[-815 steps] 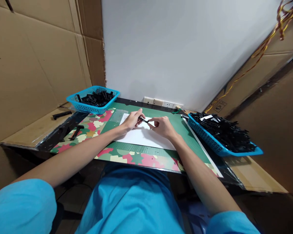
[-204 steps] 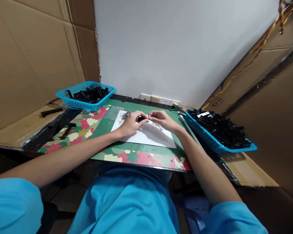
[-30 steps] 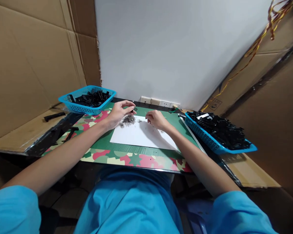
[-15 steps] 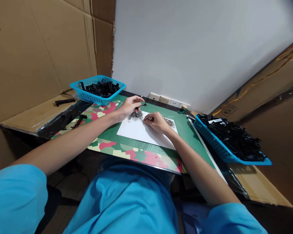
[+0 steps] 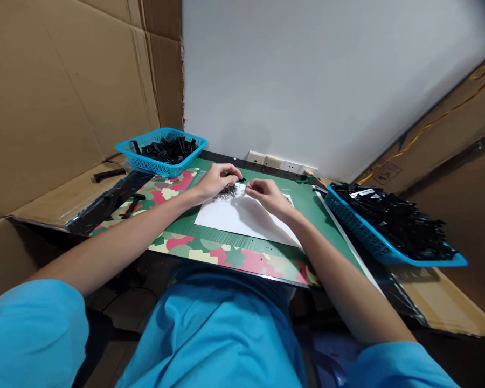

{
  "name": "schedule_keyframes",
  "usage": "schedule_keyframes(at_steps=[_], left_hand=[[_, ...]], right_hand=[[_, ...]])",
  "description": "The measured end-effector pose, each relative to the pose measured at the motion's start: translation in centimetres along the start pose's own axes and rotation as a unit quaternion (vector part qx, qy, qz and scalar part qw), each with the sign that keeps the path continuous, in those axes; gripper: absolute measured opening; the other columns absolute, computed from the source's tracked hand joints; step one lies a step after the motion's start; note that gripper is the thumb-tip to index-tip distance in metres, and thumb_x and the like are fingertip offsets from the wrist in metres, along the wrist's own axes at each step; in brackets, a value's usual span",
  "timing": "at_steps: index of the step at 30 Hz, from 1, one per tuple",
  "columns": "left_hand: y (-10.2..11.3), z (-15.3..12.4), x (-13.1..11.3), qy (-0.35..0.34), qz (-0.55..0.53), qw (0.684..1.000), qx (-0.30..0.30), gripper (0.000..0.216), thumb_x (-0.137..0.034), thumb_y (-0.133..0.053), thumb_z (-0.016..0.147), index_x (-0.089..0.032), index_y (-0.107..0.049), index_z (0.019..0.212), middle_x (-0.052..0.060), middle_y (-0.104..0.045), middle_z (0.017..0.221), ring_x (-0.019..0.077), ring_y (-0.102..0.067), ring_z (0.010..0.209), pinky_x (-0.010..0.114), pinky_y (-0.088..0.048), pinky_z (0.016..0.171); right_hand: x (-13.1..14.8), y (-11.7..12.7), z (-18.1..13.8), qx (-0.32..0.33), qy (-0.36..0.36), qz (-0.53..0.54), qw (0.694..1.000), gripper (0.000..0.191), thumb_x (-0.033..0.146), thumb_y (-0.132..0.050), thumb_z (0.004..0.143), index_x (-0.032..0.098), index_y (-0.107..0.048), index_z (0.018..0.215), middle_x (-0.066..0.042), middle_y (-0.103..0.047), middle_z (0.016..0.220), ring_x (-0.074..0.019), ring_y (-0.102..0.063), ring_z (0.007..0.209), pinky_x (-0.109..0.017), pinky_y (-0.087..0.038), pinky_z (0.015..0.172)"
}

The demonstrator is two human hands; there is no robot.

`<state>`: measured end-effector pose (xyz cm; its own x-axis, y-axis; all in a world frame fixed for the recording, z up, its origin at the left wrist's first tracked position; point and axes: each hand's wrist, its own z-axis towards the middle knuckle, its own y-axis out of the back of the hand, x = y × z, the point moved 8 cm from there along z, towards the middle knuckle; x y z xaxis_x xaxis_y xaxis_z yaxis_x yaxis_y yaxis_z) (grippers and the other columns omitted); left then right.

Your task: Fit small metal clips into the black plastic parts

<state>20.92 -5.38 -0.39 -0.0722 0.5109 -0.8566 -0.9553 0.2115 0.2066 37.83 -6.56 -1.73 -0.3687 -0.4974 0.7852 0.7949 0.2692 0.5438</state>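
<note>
Over the far part of a white sheet (image 5: 242,218), my left hand (image 5: 217,182) is closed on a small black plastic part (image 5: 241,180), whose end sticks out past the fingertips. My right hand (image 5: 269,195) faces it a short gap away, thumb and forefinger pinched together; whatever is between them is too small to name. Below my left hand lies a pile of tiny metal pieces (image 5: 225,194). A second pile of tiny pieces (image 5: 286,199) is partly hidden behind my right hand.
A blue basket of black parts (image 5: 161,164) stands at the back left, and a fuller blue basket (image 5: 359,234) at the right edge. Loose black parts (image 5: 133,206) lie on the left side of the patterned mat (image 5: 210,253). Wall sockets (image 5: 272,161) line the table's back.
My right hand has risen off the sheet and moved toward the black part in my left hand. My left hand has shifted slightly. The view has turned a little.
</note>
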Motion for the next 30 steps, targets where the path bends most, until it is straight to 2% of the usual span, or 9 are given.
schedule_keyframes(at_steps=[4,9,12,18,22,26,30], left_hand=[[-1.4,-0.6,-1.7,-0.055,0.050,0.997,0.035,0.021,-0.035,-0.072,0.096,-0.015,-0.076,0.098,0.007,-0.074,0.093,0.0158,-0.063,0.078,0.031,-0.048,0.071],[-2.2,-1.2,-2.7,-0.107,0.131,0.985,0.027,0.022,-0.041,-0.073,0.099,-0.019,-0.074,0.100,0.007,-0.075,0.100,0.0170,-0.064,0.083,0.032,-0.050,0.074],[-2.3,-1.7,-3.1,-0.116,0.150,0.982,0.019,0.023,-0.043,-0.074,0.099,-0.020,-0.072,0.099,0.007,-0.075,0.098,0.0176,-0.064,0.083,0.032,-0.049,0.074],[-2.5,-2.2,-3.9,-0.111,0.138,0.984,0.001,0.026,-0.045,-0.068,0.103,-0.020,-0.070,0.099,0.005,-0.074,0.095,0.0173,-0.065,0.083,0.032,-0.049,0.075],[-2.0,-1.7,-3.0,-0.083,0.124,0.989,-0.018,0.029,-0.049,-0.071,0.101,-0.020,-0.070,0.096,0.006,-0.072,0.092,0.0175,-0.063,0.080,0.032,-0.047,0.072],[-1.7,-1.3,-2.1,-0.067,0.097,0.993,-0.013,0.032,-0.052,-0.074,0.098,-0.020,-0.071,0.095,0.007,-0.071,0.092,0.0176,-0.062,0.080,0.031,-0.046,0.068],[-1.7,-1.1,-1.8,-0.063,0.074,0.995,0.003,0.037,-0.056,-0.077,0.094,-0.019,-0.070,0.094,0.006,-0.070,0.090,0.0166,-0.060,0.078,0.031,-0.046,0.068]], right_hand=[[0.1,1.8,-0.5,-0.056,-0.031,0.133,0.989,0.039,0.055,-0.079,0.089,0.018,-0.068,0.090,0.000,-0.052,0.079,-0.0147,-0.037,0.071,-0.031,-0.026,0.064],[0.0,0.5,-0.6,-0.012,-0.050,0.240,0.970,0.034,0.046,-0.085,0.086,0.017,-0.069,0.087,0.001,-0.045,0.078,-0.0137,-0.032,0.069,-0.032,-0.022,0.064],[0.0,-0.5,-0.7,0.017,-0.061,0.281,0.958,0.029,0.039,-0.087,0.084,0.017,-0.069,0.086,0.001,-0.045,0.079,-0.0134,-0.031,0.069,-0.033,-0.021,0.064],[0.2,-0.7,-0.9,0.016,-0.073,0.297,0.952,0.031,0.039,-0.089,0.082,0.017,-0.066,0.079,0.002,-0.041,0.076,-0.0131,-0.030,0.068,-0.034,-0.022,0.063],[0.4,-0.4,-0.9,0.001,-0.075,0.278,0.958,0.035,0.047,-0.089,0.081,0.018,-0.070,0.084,0.002,-0.042,0.077,-0.0132,-0.031,0.068,-0.033,-0.025,0.063],[0.3,-0.2,-0.9,-0.021,-0.080,0.253,0.964,0.046,0.060,-0.088,0.079,0.018,-0.070,0.083,0.003,-0.040,0.074,-0.0134,-0.030,0.067,-0.033,-0.025,0.061],[0.4,-0.2,-1.0,-0.016,-0.075,0.269,0.960,0.045,0.058,-0.091,0.078,0.018,-0.070,0.082,0.003,-0.039,0.073,-0.0127,-0.029,0.067,-0.032,-0.023,0.061]])
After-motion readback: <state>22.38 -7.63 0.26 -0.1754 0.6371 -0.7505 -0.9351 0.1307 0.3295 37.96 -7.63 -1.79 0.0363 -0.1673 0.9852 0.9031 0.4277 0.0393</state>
